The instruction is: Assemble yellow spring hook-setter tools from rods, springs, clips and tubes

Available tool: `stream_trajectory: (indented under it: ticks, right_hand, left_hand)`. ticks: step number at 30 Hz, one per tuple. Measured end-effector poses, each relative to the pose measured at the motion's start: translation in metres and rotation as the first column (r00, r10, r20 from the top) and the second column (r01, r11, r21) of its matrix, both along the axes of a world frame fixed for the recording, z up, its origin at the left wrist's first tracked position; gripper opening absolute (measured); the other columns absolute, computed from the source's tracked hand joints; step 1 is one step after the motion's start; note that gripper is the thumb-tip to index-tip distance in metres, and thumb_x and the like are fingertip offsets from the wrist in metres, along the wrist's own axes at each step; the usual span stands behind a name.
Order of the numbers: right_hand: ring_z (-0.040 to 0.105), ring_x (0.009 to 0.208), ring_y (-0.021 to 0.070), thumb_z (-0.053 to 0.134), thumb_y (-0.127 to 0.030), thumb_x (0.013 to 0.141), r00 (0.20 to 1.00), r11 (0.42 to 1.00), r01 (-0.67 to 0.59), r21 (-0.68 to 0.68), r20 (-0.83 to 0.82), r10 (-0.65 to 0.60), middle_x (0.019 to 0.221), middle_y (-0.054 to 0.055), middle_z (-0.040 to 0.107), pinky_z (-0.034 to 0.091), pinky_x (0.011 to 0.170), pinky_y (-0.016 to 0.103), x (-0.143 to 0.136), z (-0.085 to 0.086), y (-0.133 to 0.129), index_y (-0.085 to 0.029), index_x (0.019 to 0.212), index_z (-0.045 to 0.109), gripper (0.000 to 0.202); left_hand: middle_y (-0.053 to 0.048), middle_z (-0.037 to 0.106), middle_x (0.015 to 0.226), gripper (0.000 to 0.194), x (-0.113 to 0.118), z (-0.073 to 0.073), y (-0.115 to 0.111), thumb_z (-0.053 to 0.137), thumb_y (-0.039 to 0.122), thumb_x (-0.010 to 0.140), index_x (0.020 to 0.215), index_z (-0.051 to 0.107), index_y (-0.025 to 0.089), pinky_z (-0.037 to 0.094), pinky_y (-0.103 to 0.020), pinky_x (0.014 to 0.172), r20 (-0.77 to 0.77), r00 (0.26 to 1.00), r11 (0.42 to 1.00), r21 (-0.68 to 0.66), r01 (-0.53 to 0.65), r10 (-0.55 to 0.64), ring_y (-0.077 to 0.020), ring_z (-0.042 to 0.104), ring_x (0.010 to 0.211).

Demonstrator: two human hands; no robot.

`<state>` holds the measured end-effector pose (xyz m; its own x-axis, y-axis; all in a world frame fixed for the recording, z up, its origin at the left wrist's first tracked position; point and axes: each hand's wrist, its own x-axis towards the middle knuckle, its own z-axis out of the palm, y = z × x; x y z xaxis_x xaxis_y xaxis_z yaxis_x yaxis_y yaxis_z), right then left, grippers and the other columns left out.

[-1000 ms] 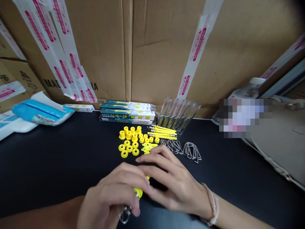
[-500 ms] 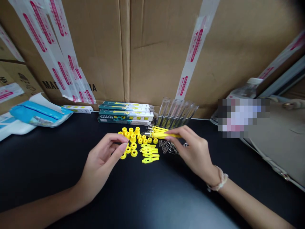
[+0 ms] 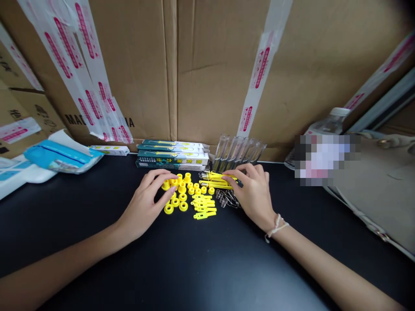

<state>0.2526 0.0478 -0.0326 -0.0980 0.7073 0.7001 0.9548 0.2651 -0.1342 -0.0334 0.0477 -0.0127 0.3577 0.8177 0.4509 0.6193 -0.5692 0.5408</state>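
Note:
My left hand is over the left edge of a group of yellow flanged caps, thumb and fingers apart, nothing seen between them. Its fingertips are close to the upright caps; whether they touch is unclear. My right hand has thumb and forefinger pinched around a yellow rod among several similar rods with metal ends. Between the hands lie small yellow rings and flat yellow hook-ended pieces. Metal springs and bent wire hooks lie partly under my right hand.
Clear plastic tubes lean against the cardboard behind. Stacked printed boxes stand left of them. A blue packet is at the far left. A bottle and a beige bag are on the right of the black table.
My right hand has lowered the yellow rod onto the other rods and shifted slightly left. My left hand has spread its fingers and moved up over the caps.

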Motion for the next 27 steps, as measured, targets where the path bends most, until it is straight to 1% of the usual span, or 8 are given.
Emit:
stream_trajectory:
  ticks: [5,7,10,13,15,17,20,27]
  right_hand:
    - [0.050,0.087,0.0288,0.057,-0.034,0.098,1.000,0.999,-0.017,-0.040,-0.012,0.017,0.099,0.013,0.066,0.038,0.070,0.041,0.003,-0.003,0.000,-0.019,0.101,0.078,0.026]
    - [0.053,0.088,0.0292,0.056,-0.033,0.099,0.998,0.997,-0.056,-0.051,-0.037,0.055,0.101,0.015,0.066,0.043,0.073,0.043,0.004,-0.003,-0.001,-0.016,0.106,0.076,0.027]
    - [0.059,0.094,0.0279,0.057,-0.029,0.099,0.983,0.984,-0.167,-0.064,-0.091,0.161,0.103,0.014,0.067,0.049,0.082,0.043,-0.002,0.003,-0.006,-0.014,0.111,0.072,0.025]
    - [0.064,0.098,0.0239,0.062,-0.026,0.096,0.949,0.951,-0.295,-0.088,-0.147,0.280,0.106,0.012,0.068,0.053,0.088,0.038,-0.019,0.012,-0.011,-0.015,0.110,0.070,0.020]
    - [0.067,0.099,0.0228,0.068,-0.028,0.093,0.925,0.925,-0.360,-0.117,-0.175,0.338,0.109,0.011,0.069,0.055,0.089,0.036,-0.034,0.018,-0.011,-0.015,0.115,0.067,0.025]
    - [0.069,0.100,0.0243,0.075,-0.034,0.087,0.906,0.901,-0.405,-0.152,-0.195,0.375,0.112,0.012,0.070,0.057,0.089,0.038,-0.050,0.022,-0.006,-0.015,0.121,0.063,0.040]
    - [0.070,0.102,0.0267,0.081,-0.037,0.081,0.887,0.872,-0.450,-0.192,-0.212,0.411,0.114,0.014,0.071,0.057,0.091,0.041,-0.069,0.022,0.006,-0.014,0.125,0.061,0.053]
    - [0.069,0.106,0.0299,0.079,-0.028,0.081,0.886,0.860,-0.456,-0.228,-0.209,0.415,0.114,0.016,0.072,0.055,0.093,0.046,-0.085,0.012,0.024,-0.012,0.120,0.065,0.044]
  left_hand:
    - [-0.007,0.054,0.131,0.029,-0.006,0.001,0.009,0.043,0.033,0.102,0.123,0.060,0.022,0.036,-0.046,0.114,-0.041,0.998,0.998,0.058,-0.037,0.039,-0.0238,0.049,0.128]
    - [-0.008,0.055,0.128,0.030,-0.010,0.002,0.014,0.047,0.036,0.100,0.123,0.060,0.022,0.043,-0.045,0.108,-0.037,0.998,0.997,0.059,-0.058,0.060,-0.0246,0.052,0.123]
    - [-0.007,0.060,0.114,0.034,-0.014,0.000,0.021,0.054,0.043,0.096,0.120,0.063,0.021,0.055,-0.038,0.083,-0.017,0.996,0.995,0.031,-0.091,0.091,-0.0207,0.062,0.092]
    - [-0.003,0.062,0.096,0.038,-0.015,-0.005,0.024,0.059,0.048,0.091,0.119,0.065,0.021,0.056,-0.034,0.068,0.009,0.995,0.995,-0.008,-0.098,0.098,-0.0153,0.060,0.068]
    - [-0.003,0.064,0.096,0.039,-0.015,-0.008,0.024,0.061,0.047,0.090,0.120,0.065,0.022,0.057,-0.033,0.068,0.031,0.995,0.996,-0.031,-0.089,0.090,-0.0150,0.061,0.068]
    - [-0.004,0.065,0.102,0.038,-0.015,-0.010,0.025,0.061,0.045,0.090,0.120,0.065,0.022,0.058,-0.033,0.070,0.052,0.995,0.996,-0.046,-0.081,0.083,-0.0153,0.064,0.072]
    - [-0.004,0.066,0.104,0.037,-0.015,-0.012,0.026,0.062,0.043,0.089,0.119,0.065,0.021,0.060,-0.033,0.071,0.076,0.994,0.996,-0.061,-0.070,0.075,-0.0152,0.066,0.072]
    - [-0.004,0.065,0.101,0.033,-0.014,-0.013,0.027,0.067,0.037,0.086,0.114,0.065,0.020,0.061,-0.032,0.069,0.097,0.994,0.997,-0.059,-0.039,0.045,-0.0144,0.066,0.072]
